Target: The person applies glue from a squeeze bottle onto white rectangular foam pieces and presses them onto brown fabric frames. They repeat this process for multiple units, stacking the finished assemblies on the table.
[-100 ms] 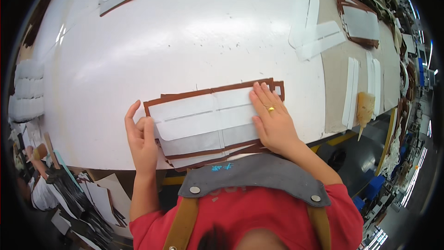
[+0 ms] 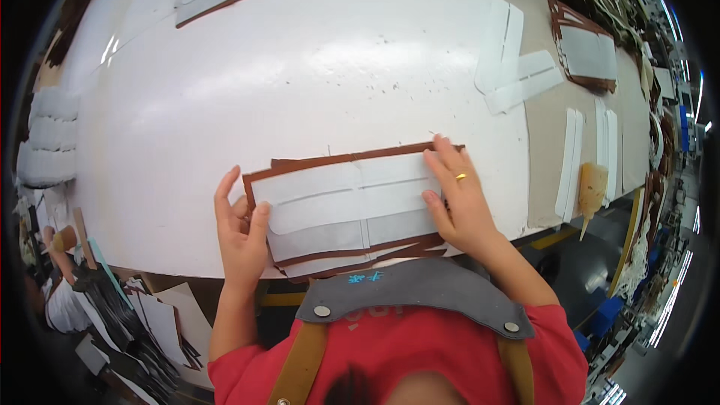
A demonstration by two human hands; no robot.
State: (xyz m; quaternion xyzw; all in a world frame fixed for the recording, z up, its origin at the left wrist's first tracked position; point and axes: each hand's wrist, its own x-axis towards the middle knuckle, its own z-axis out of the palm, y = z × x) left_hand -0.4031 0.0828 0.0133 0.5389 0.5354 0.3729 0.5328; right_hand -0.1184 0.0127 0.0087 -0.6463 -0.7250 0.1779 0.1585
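Panels [image 2: 319,214]: left hand [image 2: 244,238], right hand [image 2: 465,206] loosely open at opposite ends; best squared evenly, without buckling.

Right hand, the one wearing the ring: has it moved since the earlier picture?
Yes, slightly: to the right. Judged against the yellowish bottle at the table's right side, the right hand is now closer to it.
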